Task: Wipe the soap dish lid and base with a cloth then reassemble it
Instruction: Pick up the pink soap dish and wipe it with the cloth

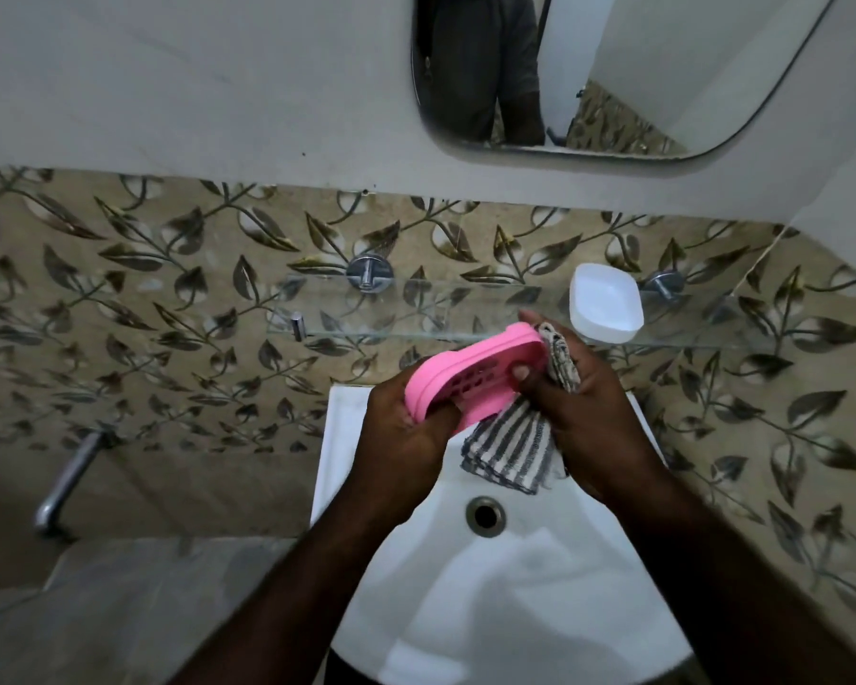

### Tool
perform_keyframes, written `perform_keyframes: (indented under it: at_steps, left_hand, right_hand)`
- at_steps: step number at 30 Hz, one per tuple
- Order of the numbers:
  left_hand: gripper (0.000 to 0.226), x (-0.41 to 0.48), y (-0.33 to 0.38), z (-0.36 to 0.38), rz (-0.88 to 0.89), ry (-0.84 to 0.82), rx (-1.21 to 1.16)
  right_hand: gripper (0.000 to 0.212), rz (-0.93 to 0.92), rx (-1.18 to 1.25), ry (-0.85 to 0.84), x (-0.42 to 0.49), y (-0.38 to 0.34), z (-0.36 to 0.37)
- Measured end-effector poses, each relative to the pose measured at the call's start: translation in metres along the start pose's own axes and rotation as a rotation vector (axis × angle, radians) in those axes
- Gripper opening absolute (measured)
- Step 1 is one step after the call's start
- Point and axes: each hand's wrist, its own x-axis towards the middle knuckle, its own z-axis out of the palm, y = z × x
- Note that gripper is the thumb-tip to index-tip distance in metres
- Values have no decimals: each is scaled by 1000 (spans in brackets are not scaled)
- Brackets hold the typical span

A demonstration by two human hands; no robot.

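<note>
You were in the wiping step: your left hand [406, 427] gripped the pink slotted base [475, 373] over the sink [515, 585], while your right hand [584, 412] clutched the striped cloth [510, 447] against the base's far end. The white lid [605, 303] sat apart on the glass shelf [416, 309], so the next move probably called for finishing the base, then fetching that lid. No brand or writing was legible anywhere.
</note>
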Motion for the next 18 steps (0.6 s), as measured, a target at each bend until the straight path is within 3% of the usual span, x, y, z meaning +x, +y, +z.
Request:
perform_keyframes:
  at_steps: [2, 3, 5, 8, 10, 15, 18]
  left_hand:
    - [35, -2, 0, -1, -35, -52, -67]
    - [34, -3, -1, -4, -51, -99, -67]
    - [34, -4, -1, -12, -77, -231, -22]
    - [38, 1, -1, -15, -23, -352, 321]
    - [29, 3, 0, -6, 43, -321, 474]
    - [21, -1, -17, 2, 12, -183, 458]
    - [13, -3, -23, 0, 7, -194, 424]
  right_hand:
    - [42, 40, 98, 36, -2, 2, -2]
    - [39, 19, 19, 51, -2, 2, -5]
    - [37, -106, -331, 31, -1, 1, -12]
    - [43, -315, -678, -62, 2, -8, -15]
    - [45, -360, -709, -122, 2, -14, -9]
    - [60, -405, -920, 5, -26, -6, 33]
    - [58, -491, -991, -43, -30, 6, 37]
